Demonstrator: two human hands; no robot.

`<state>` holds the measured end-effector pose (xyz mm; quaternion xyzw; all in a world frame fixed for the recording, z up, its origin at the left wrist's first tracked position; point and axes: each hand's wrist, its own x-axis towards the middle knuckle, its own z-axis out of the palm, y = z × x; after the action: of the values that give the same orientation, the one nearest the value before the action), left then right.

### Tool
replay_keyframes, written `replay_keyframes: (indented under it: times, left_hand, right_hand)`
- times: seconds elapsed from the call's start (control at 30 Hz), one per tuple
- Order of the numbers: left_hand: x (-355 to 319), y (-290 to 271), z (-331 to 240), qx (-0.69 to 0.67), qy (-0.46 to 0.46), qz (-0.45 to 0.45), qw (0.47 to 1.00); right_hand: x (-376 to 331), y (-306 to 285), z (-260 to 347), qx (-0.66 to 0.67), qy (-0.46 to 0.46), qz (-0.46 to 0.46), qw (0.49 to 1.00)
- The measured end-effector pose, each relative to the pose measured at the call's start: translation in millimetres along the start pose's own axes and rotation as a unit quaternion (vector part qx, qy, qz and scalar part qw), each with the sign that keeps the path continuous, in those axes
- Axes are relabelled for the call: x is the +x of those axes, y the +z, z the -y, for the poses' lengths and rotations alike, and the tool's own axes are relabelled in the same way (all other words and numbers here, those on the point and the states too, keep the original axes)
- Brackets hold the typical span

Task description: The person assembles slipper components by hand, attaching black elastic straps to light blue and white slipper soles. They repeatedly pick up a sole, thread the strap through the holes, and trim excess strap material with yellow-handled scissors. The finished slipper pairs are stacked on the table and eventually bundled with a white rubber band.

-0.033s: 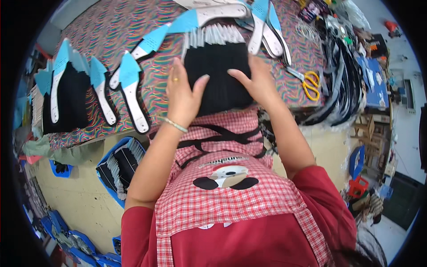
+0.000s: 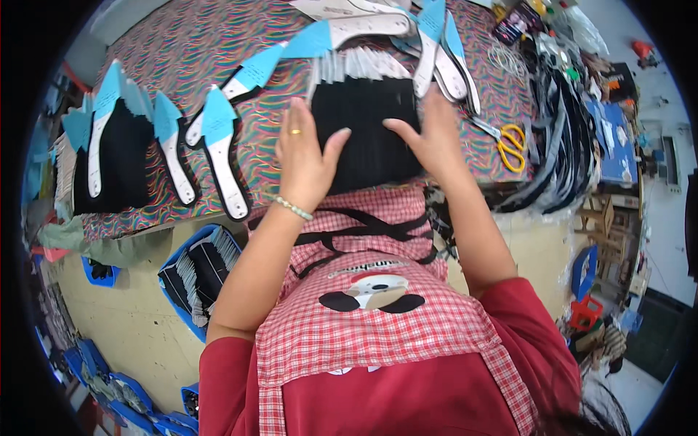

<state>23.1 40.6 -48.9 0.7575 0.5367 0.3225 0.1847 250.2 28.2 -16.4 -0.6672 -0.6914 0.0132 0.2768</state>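
1. The left hand point(image 2: 304, 161) lies flat with fingers spread on the stack of black pieces point(image 2: 367, 134), gripping nothing.
2. The right hand point(image 2: 430, 138) presses the stack's right side, open.
3. The stack sits at the near edge of the patterned tabletop point(image 2: 218, 43); yellow-handled scissors point(image 2: 507, 143) lie to its right.

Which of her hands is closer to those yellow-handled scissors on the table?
Right. The right hand rests on the black stack, just beside the yellow-handled scissors; the left hand presses the stack's far side.

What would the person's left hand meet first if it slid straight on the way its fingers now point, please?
The left hand lies on the black stack and points up the table. First it would probably meet the white shoe-sole template with a blue tag, though depth is hard to judge.
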Motion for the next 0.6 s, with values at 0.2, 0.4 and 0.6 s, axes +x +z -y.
replay_keyframes:
  times: [0.2, 0.4, 0.6]
  left_hand:
    - [-23.9, -25.1, 13.8, -0.068, 0.049, -0.001, 0.996]
    - [-51.9, -106.1, 74.5, 0.231, -0.141, -0.025, 0.962]
    - [-10.0, -120.5, 87.7, 0.116, 0.036, -0.097, 0.988]
  right_hand:
    - [13.7, 3.7, 88.2, 0.14, -0.248, 0.018, 0.959]
    - [24.9, 49.9, 113.5, 0.001, -0.316, 0.185, 0.931]
    - [19.6, 49.5, 106.9, 0.036, -0.31, 0.16, 0.936]
